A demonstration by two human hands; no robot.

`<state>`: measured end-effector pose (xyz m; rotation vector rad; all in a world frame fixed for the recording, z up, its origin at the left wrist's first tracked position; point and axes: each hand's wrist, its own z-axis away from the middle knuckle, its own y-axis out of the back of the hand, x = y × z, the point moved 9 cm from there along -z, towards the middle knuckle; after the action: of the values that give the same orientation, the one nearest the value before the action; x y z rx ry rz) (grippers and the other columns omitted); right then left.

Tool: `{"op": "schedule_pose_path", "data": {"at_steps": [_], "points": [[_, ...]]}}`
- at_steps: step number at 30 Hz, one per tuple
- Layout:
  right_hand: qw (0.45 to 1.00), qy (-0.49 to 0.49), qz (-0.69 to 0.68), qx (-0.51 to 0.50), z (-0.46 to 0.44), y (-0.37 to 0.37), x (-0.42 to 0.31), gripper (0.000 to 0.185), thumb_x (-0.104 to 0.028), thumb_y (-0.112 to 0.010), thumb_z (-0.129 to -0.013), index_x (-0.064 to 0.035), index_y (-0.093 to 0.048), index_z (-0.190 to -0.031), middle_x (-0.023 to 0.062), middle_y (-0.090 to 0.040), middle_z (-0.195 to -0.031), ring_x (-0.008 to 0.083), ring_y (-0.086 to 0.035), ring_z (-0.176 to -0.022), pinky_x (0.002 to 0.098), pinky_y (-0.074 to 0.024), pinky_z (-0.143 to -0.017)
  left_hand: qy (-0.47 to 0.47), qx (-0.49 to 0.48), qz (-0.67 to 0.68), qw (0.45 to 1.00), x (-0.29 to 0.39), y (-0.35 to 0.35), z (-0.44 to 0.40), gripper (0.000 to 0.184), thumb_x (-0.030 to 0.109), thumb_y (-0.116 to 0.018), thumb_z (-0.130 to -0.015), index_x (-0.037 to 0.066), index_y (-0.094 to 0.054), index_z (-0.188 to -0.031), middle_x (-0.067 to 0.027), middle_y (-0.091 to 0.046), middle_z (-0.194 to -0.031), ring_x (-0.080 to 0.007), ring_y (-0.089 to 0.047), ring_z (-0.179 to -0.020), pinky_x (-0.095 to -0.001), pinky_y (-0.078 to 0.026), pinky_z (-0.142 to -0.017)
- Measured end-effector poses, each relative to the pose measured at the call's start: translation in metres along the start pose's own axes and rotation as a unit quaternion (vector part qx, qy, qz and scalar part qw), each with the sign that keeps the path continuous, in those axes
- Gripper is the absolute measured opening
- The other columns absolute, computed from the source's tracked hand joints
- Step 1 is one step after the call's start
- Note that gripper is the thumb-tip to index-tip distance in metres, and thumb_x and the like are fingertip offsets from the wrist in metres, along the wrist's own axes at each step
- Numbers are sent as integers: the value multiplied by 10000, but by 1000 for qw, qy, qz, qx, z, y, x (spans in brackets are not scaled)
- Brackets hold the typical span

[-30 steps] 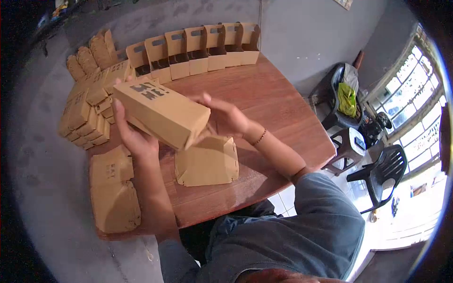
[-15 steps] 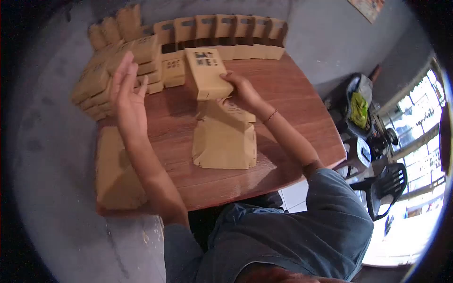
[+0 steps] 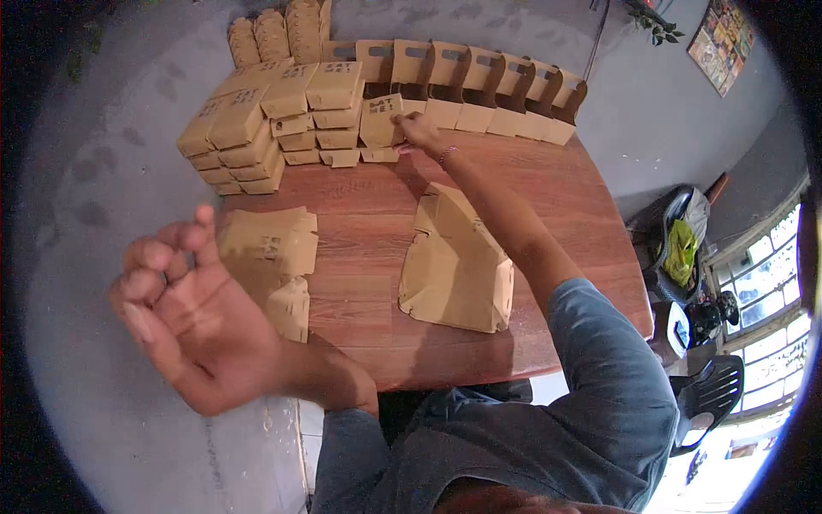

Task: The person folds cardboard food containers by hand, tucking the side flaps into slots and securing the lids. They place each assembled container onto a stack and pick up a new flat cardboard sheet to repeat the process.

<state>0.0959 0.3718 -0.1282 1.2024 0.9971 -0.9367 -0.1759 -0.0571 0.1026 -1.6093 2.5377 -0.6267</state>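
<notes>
At the back of the table my right hand [image 3: 418,133] is closed on the edge of a folded cardboard box [image 3: 381,122] lettered "EAT ME!". That box is at the right end of the stacked boxes [image 3: 295,90], low in the row. My left hand [image 3: 201,313] is raised close to the camera on the left, fingers curled loosely and apart, with nothing in it. Below it on the table lie flat, unfolded cardboard sheets [image 3: 274,248]. Another unfolded box blank [image 3: 454,274] with raised flaps sits near the table's front middle.
A row of open cardboard carriers with handle holes [image 3: 449,68] lines the back edge. Upright cardboard pieces [image 3: 304,34] stand behind the stacks. The wooden table [image 3: 360,214] meets a grey wall. A dark plastic chair [image 3: 711,394] stands at right.
My right hand has carried the lettered box back and left to the stacks, setting it beside them. My left hand has come down and toward the camera. The view has shifted.
</notes>
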Motion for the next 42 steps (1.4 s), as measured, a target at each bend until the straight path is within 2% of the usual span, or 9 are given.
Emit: {"op": "schedule_pose_path", "data": {"at_steps": [5, 10, 14, 18, 20, 26, 33, 35, 42], "points": [[998, 15, 49, 38, 7, -5, -15, 554, -383, -561, -930, 148, -573, -1087, 260, -679, -904, 266, -707, -590, 328, -601, -494, -1, -2, 11, 1000, -4, -1, -2, 368, 240, -308, -1017, -41, -508, -1144, -235, -525, -1215, -400, -541, -1131, -643, -309, -1068], [902, 94, 409, 105, -13, 0, -28, 733, -584, -432, -914, 109, -671, -902, 268, -690, -889, 366, -710, -841, 432, -564, -756, 17, 34, 0, 999, -16, 5, -3, 344, 250, -333, -1013, -25, -516, -1112, -216, -521, -1190, -387, -549, -1093, -619, -348, -1029], [930, 54, 359, 54, -14, 0, -28, 762, -615, -408, -905, 94, -686, -882, 305, -677, -929, 423, -659, -979, 452, -507, -879, 31, 10, -7, 999, -22, -6, -6, 340, 263, -370, -1004, -21, -520, -1115, -181, -520, -1143, -350, -551, -1025, -569, -370, -983], [865, 267, 420, 60, 25, 7, -71, 570, -513, -385, -971, -33, -571, -1215, 278, -672, -970, 409, -662, -915, 509, -515, -808, 59, -13, 42, 997, -30, -8, -4, 338, 251, -387, -995, -32, -512, -1131, -181, -512, -1133, -326, -514, -1035, -553, -364, -976], [771, 205, 600, 66, 33, 23, -53, 517, -460, -350, -993, -81, -460, -1326, 241, -678, -985, 423, -656, -888, 536, -508, -796, 66, 11, 46, 997, -41, -8, -2, 316, 233, -386, -983, -26, -506, -1120, -192, -494, -1097, -318, -493, -969, -533, -388, -914], [898, 50, 408, 154, 159, 124, 34, 386, -396, -491, -917, -64, -689, -924, 229, -682, -898, 424, -666, -837, 497, -535, -763, 139, -70, -55, 986, -96, -40, 7, 305, 153, -391, -961, -77, -516, -1119, -229, -513, -1100, -340, -540, -957, -428, -477, -854], [925, 121, 295, 205, 238, 167, 100, 370, -404, -630, -828, -42, -704, -807, 194, -682, -863, 428, -646, -753, 474, -528, -716, 349, -538, -301, 706, -168, -183, 109, 413, 261, -689, -837, 8, -586, -1146, -198, -586, -1146, -353, -582, -1018, -424, -469, -895], [848, 333, 337, 238, 263, 162, 79, 408, -449, -683, -785, -41, -689, -779, 167, -655, -867, 394, -621, -825, 458, -508, -753, 424, -661, -284, 550, -191, -195, 175, 731, 359, -830, -660, 58, -538, -1259, -201, -529, -1285, -373, -513, -1171, -471, -424, -980], [841, 306, 397, 203, 261, 157, 89, 449, -507, -716, -738, -68, -688, -828, 134, -588, -969, 321, -541, -1010, 447, -428, -876, 295, -725, -393, 484, -218, -138, 287, 1049, 332, -901, -534, 84, -386, -1414, -207, -327, -1467, -424, -249, -1398, -518, -319, -1118]]}}
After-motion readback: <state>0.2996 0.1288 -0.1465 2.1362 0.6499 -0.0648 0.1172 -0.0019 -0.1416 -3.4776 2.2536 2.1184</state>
